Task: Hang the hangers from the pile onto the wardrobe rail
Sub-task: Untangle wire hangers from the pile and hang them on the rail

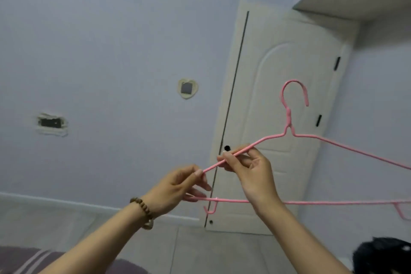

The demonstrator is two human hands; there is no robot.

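my left hand [178, 187] and right hand [249, 169] each pinch the sloping arm of a thin pink wire hanger [288, 118] held mid-air, hook [307, 100] at one o'clock. carrying step, i judge; rail unseen, so next find it and hook on.

A cream panelled door [278, 95] stands in a pale blue wall [111, 29], black hinges [337, 63] on its right edge. Left of it are a heart-shaped plaque [188, 88] and a rough hole [51, 123]. Pale tiles cover the floor [222, 251].
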